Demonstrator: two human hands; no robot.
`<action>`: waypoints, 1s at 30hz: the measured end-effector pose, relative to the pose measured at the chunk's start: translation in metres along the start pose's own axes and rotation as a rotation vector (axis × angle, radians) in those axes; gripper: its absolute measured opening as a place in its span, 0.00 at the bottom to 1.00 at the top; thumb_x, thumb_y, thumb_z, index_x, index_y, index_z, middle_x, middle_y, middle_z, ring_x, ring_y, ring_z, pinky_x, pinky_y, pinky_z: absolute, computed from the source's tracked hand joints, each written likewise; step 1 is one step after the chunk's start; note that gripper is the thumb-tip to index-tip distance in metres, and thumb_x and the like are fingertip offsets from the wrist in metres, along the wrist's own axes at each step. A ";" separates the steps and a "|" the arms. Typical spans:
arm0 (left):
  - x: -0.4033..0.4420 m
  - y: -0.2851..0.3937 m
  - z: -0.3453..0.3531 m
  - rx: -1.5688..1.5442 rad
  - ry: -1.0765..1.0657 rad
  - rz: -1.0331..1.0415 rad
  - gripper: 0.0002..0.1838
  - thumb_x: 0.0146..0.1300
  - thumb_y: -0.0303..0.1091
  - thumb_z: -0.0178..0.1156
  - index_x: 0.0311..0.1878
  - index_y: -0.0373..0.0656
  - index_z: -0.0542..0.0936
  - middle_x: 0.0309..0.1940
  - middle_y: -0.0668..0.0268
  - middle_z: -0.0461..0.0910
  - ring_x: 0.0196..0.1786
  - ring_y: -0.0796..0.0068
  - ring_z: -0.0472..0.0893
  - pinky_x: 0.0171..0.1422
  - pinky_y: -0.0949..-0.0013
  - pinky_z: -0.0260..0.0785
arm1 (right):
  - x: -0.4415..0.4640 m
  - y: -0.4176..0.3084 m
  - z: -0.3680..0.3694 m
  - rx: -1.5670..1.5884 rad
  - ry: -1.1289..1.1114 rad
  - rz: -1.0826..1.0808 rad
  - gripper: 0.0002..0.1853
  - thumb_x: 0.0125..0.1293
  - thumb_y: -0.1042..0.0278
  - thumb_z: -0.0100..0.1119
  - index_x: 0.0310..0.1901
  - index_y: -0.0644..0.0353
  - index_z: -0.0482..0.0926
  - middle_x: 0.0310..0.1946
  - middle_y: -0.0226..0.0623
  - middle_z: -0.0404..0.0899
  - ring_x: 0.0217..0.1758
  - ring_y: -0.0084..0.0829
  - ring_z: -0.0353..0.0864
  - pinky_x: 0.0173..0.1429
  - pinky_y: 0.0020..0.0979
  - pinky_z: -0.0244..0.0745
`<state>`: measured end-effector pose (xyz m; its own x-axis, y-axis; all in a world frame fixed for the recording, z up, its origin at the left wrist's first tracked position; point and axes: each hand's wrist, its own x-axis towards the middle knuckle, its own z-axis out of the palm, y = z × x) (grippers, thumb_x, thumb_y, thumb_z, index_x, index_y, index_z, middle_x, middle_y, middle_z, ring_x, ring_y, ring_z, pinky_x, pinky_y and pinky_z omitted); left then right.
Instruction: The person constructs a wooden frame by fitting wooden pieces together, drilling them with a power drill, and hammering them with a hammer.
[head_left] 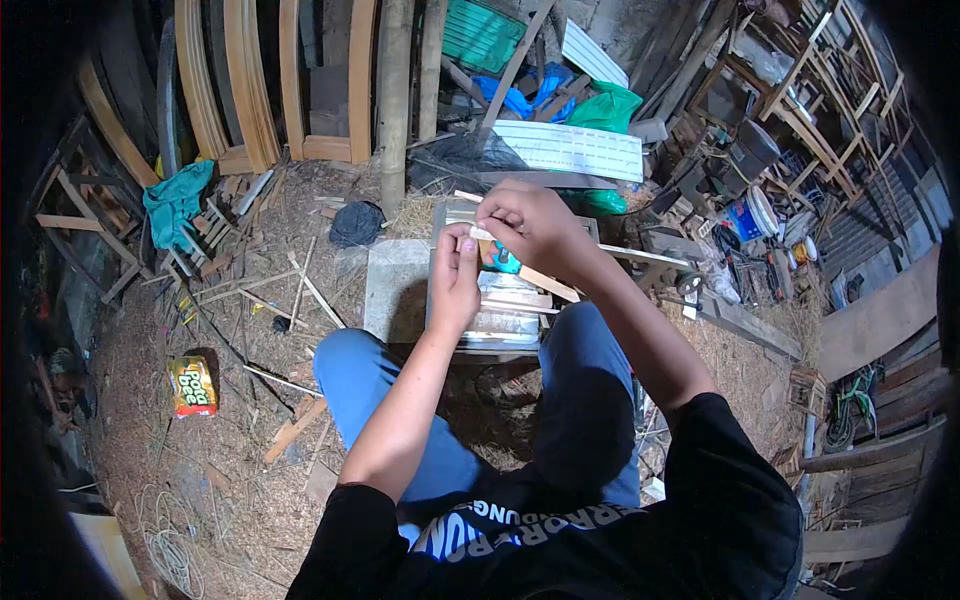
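My left hand [457,278] and my right hand [537,224] meet over a low work table [440,340], fingertips pinched close together. Something small and pale seems to sit between them, too small to name. Just below my right hand lies a teal object [505,262], partly covered, whose kind I cannot make out. Several thin wooden strips [515,300] rest on the table top beneath my hands. Another wooden piece [550,285] sticks out to the right, under my right forearm.
My knees flank the table. A yellow-green snack packet [193,386] and scattered wood scraps [296,430] lie on the shaving-covered floor to the left. Curved wooden frames [250,90] stand at the back left. Buckets [750,216] and stacked timber line the right.
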<state>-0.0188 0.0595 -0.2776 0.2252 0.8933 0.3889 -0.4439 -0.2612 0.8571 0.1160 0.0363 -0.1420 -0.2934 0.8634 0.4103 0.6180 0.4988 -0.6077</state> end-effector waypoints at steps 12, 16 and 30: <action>0.001 0.012 -0.002 -0.210 0.026 0.017 0.11 0.82 0.38 0.44 0.57 0.41 0.65 0.43 0.64 0.75 0.44 0.77 0.74 0.53 0.71 0.68 | 0.009 0.016 0.013 -0.120 0.050 -0.281 0.06 0.63 0.74 0.64 0.40 0.65 0.85 0.39 0.42 0.85 0.43 0.42 0.85 0.47 0.37 0.80; 0.000 0.011 -0.002 -0.214 -0.005 0.038 0.11 0.82 0.38 0.44 0.57 0.42 0.65 0.43 0.64 0.74 0.44 0.76 0.73 0.52 0.71 0.67 | 0.003 0.017 0.011 -0.085 0.049 -0.273 0.07 0.63 0.75 0.64 0.42 0.64 0.86 0.40 0.43 0.85 0.44 0.42 0.86 0.48 0.37 0.81; 0.000 0.010 0.000 -0.138 -0.001 0.055 0.13 0.82 0.43 0.47 0.55 0.44 0.67 0.41 0.65 0.77 0.43 0.78 0.75 0.53 0.71 0.67 | -0.009 0.017 -0.001 -0.062 0.099 -0.264 0.11 0.62 0.77 0.65 0.46 0.64 0.86 0.44 0.44 0.85 0.47 0.43 0.86 0.51 0.37 0.81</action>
<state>-0.0233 0.0568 -0.2688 0.1977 0.8788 0.4343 -0.5703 -0.2572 0.7801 0.1300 0.0370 -0.1552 -0.3795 0.6911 0.6151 0.5737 0.6974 -0.4296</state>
